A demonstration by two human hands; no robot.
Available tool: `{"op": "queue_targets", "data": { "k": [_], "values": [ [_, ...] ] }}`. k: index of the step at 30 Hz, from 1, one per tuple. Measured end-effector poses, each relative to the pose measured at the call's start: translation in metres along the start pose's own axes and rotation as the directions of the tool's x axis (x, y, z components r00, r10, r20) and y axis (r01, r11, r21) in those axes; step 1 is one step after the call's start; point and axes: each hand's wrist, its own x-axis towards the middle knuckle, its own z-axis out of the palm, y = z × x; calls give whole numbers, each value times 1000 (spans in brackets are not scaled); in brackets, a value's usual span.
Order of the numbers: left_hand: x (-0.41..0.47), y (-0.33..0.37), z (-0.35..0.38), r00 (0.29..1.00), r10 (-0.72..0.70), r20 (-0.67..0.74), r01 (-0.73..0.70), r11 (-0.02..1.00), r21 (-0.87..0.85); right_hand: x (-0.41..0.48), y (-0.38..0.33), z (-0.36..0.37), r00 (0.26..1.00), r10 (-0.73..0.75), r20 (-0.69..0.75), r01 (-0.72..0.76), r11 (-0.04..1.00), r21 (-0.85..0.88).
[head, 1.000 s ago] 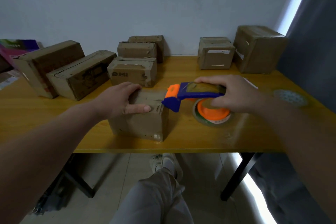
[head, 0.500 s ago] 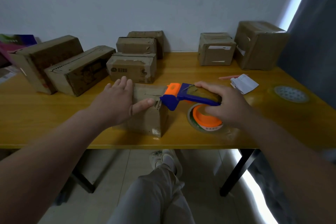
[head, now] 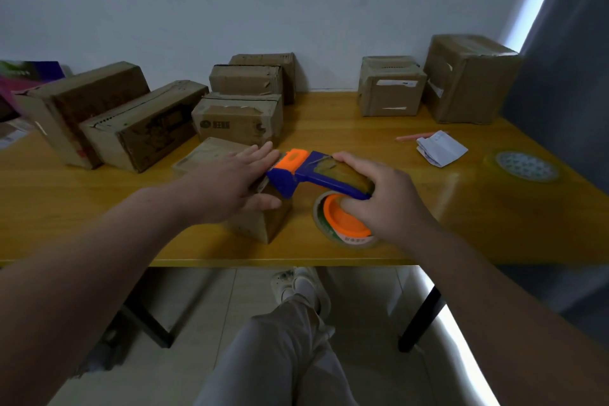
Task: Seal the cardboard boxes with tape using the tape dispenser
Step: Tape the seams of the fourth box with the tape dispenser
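Pressing flat on the small brown cardboard box (head: pixel 263 224), the left hand (head: pixel 227 188) has its fingers (head: pixel 260 155) straight and released, pointing toward 1 o'clock. This box sits near the front edge of the yellow wooden worktop (head: pixel 346 128). At its 3 o'clock side, the blue and orange plastic tape dispenser (head: pixel 306 174) rests its orange head on the box's top edge. The right hand (head: pixel 389 201) holds the dispenser, fingers grasping its handle above the orange-cored tape roll (head: pixel 342 227). More brown cardboard boxes (head: pixel 240 115) stand at 12 o'clock.

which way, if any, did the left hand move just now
Yes: the left hand slid forward across the top of the small box, toward its far edge, fingers now flat beside the tape dispenser.
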Motion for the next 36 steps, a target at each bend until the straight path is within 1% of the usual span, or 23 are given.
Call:
{"op": "queue_targets", "data": {
  "k": [9, 25, 32, 36],
  "values": [
    [-1, -11, 0, 999, 23, 32, -20, 994, -109, -6, -8, -4, 1000, -6, 5, 6, 1000, 21],
    [-2, -13, -2, 998, 47, 36, -41, 988, -149, -8, -12, -19, 995, -14, 101, 11, 999, 37],
    [0, -16, -2, 998, 33, 57, -26, 993, -119, -17, -3, -50, 990, 3, 140, 1, 1000, -31],
    [0, -15, -3, 997, 37, 68, -29, 993, -113, -10, -8, -40, 980, 2, 198, 29, 988, -153]
  ]
}}
